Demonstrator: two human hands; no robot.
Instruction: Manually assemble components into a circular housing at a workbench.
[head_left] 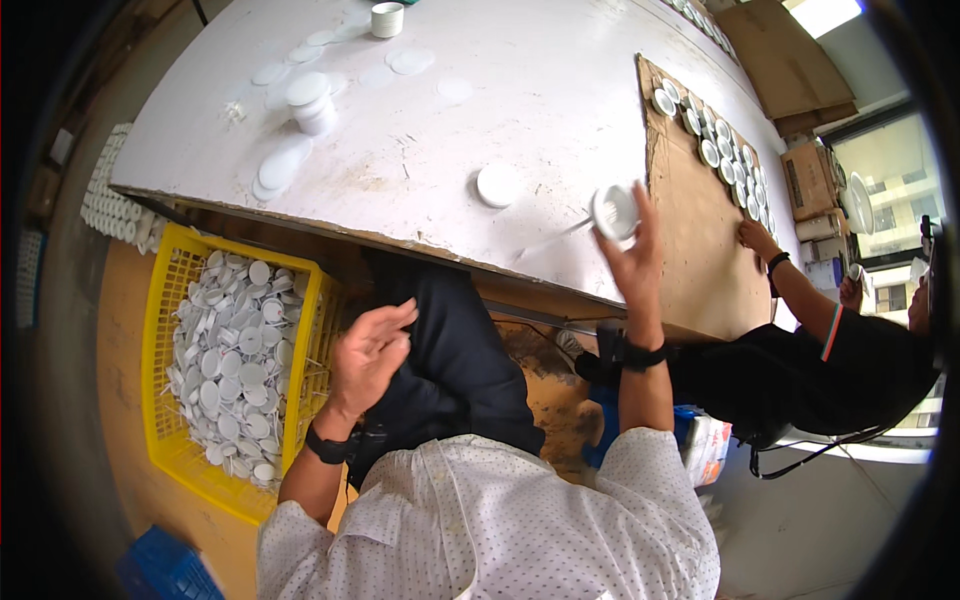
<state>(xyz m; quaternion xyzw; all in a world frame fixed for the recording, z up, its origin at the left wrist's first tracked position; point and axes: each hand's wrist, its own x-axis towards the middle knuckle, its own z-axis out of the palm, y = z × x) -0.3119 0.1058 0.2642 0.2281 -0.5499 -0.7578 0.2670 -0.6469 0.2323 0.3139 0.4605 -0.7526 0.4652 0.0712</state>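
Note:
My right hand (636,262) is raised over the front edge of the white table, holding a white round ring-shaped part (614,212) between thumb and fingers. A thin pale strip, blurred, trails from that part to the left. My left hand (372,355) hangs over my lap near the yellow basket, fingers loosely spread and holding nothing. On the table, left of the held part, lies a white disc (498,186). The yellow crate-like basket (330,345) at my left holds a heap of white discs with thin stems or wires.
Further left on the table (420,130) stand a stack of white discs (312,104), thin translucent discs (281,168) and a white cylinder (387,20). White round cups line a cardboard sheet (690,240) at right, where a co-worker's hand (760,240) reaches in. A blue crate (170,565) stands lower left.

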